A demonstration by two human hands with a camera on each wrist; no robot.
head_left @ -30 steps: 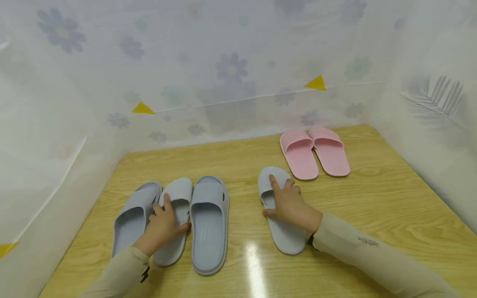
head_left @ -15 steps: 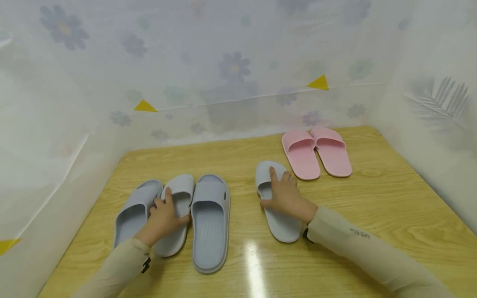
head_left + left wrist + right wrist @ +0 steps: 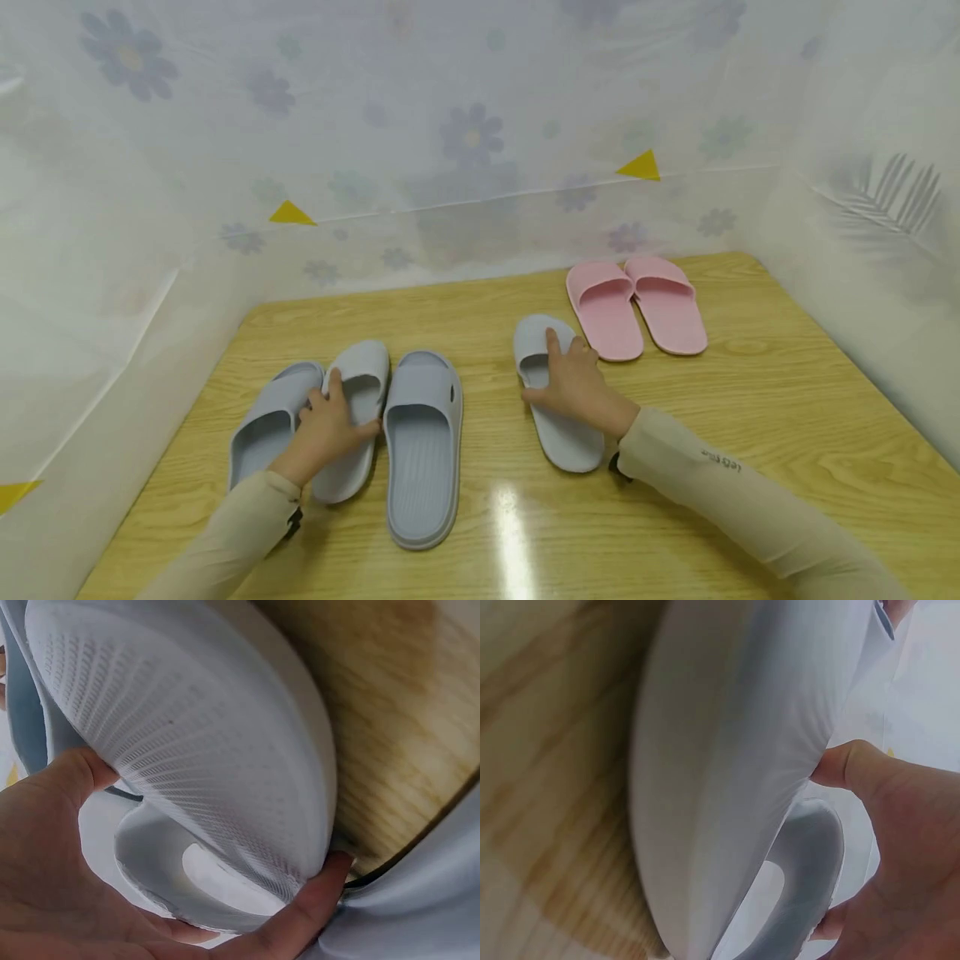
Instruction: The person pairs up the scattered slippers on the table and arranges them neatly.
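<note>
In the head view my left hand [image 3: 325, 433] grips a pale grey slipper [image 3: 362, 367] across its sides. The left wrist view has the thumb on one edge of its ribbed footbed [image 3: 187, 735] and a finger at the other. My right hand [image 3: 576, 383] holds the matching pale slipper [image 3: 573, 446] the same way, and its thumb presses the edge in the right wrist view. A larger blue-grey slipper [image 3: 423, 467] lies just right of the left hand. Its mate [image 3: 262, 450] lies to the left, partly covered by the left hand and sleeve.
A pair of pink slippers, one on the left [image 3: 611, 321] and one on the right [image 3: 670, 317], stands at the back right of the wooden table [image 3: 750, 433]. Flower-patterned sheeting [image 3: 420, 108] walls the table at the back and both sides.
Both pale slippers have slid away from me towards the back of the table, each with a hand on it. The blue-grey and pink slippers stay in place.
</note>
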